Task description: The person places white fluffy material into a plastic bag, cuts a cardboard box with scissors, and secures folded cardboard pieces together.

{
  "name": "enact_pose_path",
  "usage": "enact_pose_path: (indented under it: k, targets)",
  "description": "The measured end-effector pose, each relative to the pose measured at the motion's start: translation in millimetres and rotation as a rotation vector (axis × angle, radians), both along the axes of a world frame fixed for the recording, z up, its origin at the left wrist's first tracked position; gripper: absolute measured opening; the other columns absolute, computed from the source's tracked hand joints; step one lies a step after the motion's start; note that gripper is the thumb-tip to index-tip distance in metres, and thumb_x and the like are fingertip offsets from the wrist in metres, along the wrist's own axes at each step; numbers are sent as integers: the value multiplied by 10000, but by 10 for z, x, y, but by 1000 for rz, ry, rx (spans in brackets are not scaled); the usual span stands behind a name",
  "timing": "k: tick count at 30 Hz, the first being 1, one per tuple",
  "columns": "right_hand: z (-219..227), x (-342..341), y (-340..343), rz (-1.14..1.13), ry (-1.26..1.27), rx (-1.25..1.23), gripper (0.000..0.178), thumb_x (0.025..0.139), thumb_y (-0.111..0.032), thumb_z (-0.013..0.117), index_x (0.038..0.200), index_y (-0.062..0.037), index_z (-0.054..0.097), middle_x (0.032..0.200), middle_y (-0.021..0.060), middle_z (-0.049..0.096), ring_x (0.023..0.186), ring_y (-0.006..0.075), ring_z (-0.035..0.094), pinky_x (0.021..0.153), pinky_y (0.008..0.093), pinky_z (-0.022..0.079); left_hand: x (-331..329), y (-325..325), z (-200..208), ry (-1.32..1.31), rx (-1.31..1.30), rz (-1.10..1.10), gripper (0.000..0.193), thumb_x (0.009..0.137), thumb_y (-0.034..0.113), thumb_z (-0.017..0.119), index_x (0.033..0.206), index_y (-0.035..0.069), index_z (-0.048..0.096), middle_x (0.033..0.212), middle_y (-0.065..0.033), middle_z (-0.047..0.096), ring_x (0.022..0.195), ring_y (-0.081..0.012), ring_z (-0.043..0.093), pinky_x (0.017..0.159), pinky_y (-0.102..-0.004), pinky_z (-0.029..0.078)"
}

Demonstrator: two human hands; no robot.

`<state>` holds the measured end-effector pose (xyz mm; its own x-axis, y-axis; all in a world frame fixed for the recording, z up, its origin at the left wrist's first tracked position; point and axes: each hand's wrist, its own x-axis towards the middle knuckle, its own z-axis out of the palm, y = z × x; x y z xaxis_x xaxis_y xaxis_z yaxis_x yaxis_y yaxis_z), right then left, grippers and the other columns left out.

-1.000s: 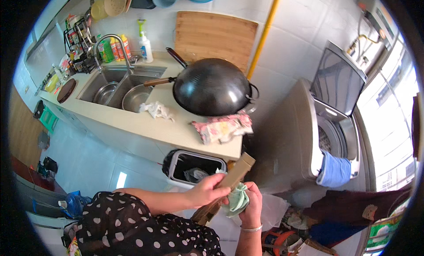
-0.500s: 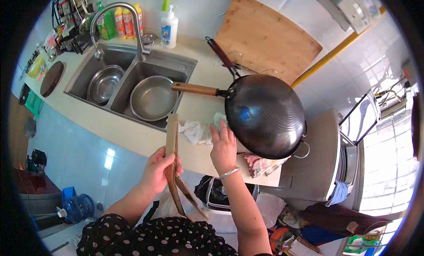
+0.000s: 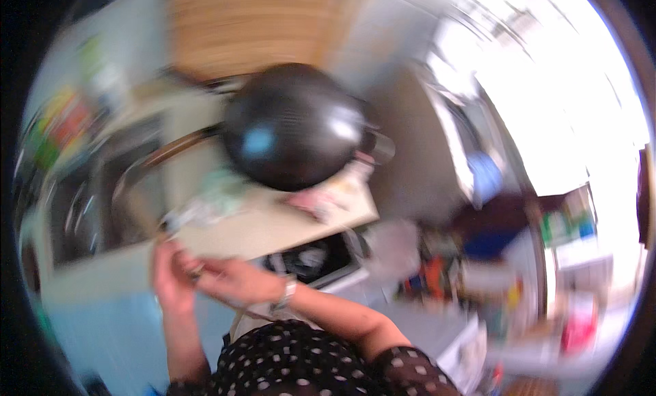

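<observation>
The picture is smeared by motion. My left hand (image 3: 173, 281) is closed around a long, flat tan strip (image 3: 238, 318), mostly hidden by the hands. Reaching across from the right, my right hand (image 3: 236, 281) has its curled fingers against the left hand and appears to grip the strip too; the finger detail is blurred. Beyond them on the counter lie a crumpled white cloth (image 3: 195, 213) and a pale green cloth (image 3: 225, 191). A dark wok (image 3: 294, 126) rests bottom up, its wooden handle (image 3: 179, 147) pointing toward the sink.
At left is a double sink (image 3: 160, 191), with bottles (image 3: 65, 119) behind it. A wooden board (image 3: 249, 30) leans on the wall. A pink patterned cloth (image 3: 314, 203) lies at the counter's front edge, above a black-lined bin (image 3: 318, 259).
The view has swung right, shifting the scene leftward. My right hand has left the cloths beside the wok and come over to my left hand at the strip.
</observation>
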<state>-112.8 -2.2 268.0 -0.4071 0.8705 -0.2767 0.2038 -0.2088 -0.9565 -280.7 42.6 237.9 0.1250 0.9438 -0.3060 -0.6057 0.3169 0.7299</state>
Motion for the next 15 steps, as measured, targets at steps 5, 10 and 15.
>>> enact_pose_path:
  k: [5, 10, 15]
  targets:
    - [-408, 314, -566, -316, 134, 313, 260, 806, -149, 617, 941, 16, 468, 762, 164, 566, 710, 276, 572, 661, 384, 463, 679, 263, 114, 102, 317, -230, 499, 941, 397, 499, 1292, 48, 429, 1031, -31, 538, 827, -139, 509, 758, -278, 421]
    - [-288, 696, -1349, -960, 268, 387, 249, 848, -134, 568, 1043, 4, 497, 696, 125, 591, 618, 228, 596, 570, 338, 474, 1760, -267, 205, 116, 772, -1071, 637, 868, 474, 575, 1274, 6, 426, 1122, -104, 548, 994, -207, 538, 905, -333, 401]
    - [-106, 848, -2543, -1210, 63, 429, 347, 851, -172, 558, 1153, -16, 488, 948, 172, 572, 881, 268, 572, 785, 387, 455, 2347, -1308, 217, -25, 546, -1773, 474, 886, 224, 604, 1218, -55, 414, 1037, -161, 612, 926, -201, 600, 870, -314, 459]
